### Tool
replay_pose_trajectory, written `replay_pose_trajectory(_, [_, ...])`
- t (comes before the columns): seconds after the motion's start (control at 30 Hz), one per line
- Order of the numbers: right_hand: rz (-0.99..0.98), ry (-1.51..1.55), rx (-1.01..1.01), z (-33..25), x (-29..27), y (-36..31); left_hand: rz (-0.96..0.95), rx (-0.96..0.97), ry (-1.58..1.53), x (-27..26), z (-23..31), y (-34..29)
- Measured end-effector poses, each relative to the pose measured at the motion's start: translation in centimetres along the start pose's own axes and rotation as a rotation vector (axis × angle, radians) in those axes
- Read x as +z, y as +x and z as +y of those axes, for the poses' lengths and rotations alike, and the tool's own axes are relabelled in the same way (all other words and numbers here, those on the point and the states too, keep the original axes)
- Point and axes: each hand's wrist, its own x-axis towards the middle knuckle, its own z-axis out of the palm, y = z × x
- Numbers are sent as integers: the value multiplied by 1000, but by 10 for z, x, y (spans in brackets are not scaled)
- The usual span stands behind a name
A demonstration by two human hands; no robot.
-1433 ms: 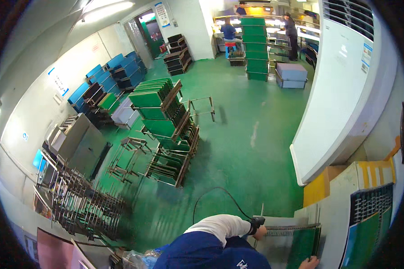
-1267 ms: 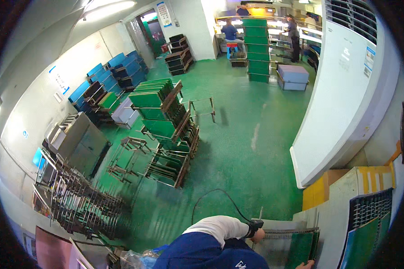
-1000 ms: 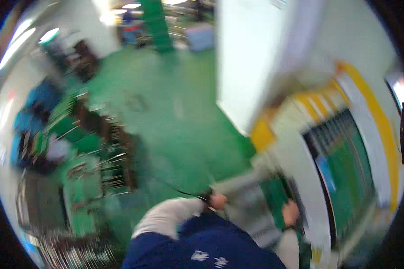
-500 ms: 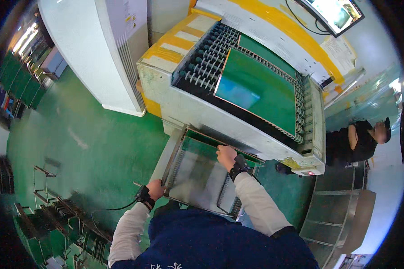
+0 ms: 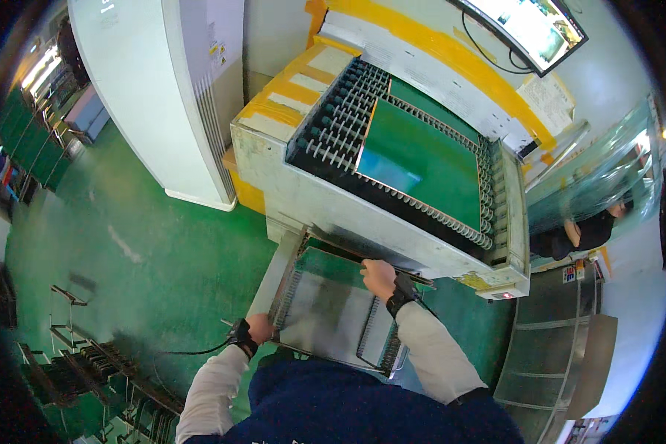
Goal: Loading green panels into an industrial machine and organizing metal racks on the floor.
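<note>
In front of me stands a metal slotted rack (image 5: pixel 322 307) with toothed rails along both sides and a grey base. A thin green board (image 5: pixel 325 260) stands on edge across its far end. My right hand (image 5: pixel 379 277) is closed at that board's upper edge, near the middle; the fingertips are partly hidden. My left hand (image 5: pixel 259 328) is closed on the rack's near left side frame, its fingers partly hidden. Both wrists wear dark bands. Beyond the rack, a larger green panel (image 5: pixel 422 163) lies flat on the machine's rollers, with another green panel (image 5: pixel 433 107) behind it.
The pale roller conveyor machine (image 5: pixel 333 192) blocks the way ahead. A tall white cabinet (image 5: pixel 140 96) stands left of it. More dark racks (image 5: pixel 103 362) are on the floor at lower left. A person (image 5: pixel 588 229) is at the right, partly behind clear plastic sheeting, near a grey metal cabinet (image 5: pixel 547 333).
My view has shifted slightly. My right hand has stayed at the green board and moved slightly right in view. My left hand keeps its place on the rack.
</note>
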Motion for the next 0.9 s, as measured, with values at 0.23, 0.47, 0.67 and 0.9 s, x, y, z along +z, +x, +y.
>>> replay_pose_trajectory(0.23, [121,-109,-62,-38,-121,-31,-234,-66,-11,-2,-10,14])
replay_pose_trajectory(0.47, [379,855,290,-11,-223,-114,-212,31,11,-7,-7,14])
replay_pose_trajectory(0.67, [646,1573,408,4,-170,-147,-280,-22,-12,-16,-9,16])
replay_pose_trajectory(0.9, [441,1441,345,18,-103,-154,-41,-85,-181,-32,-7,10])
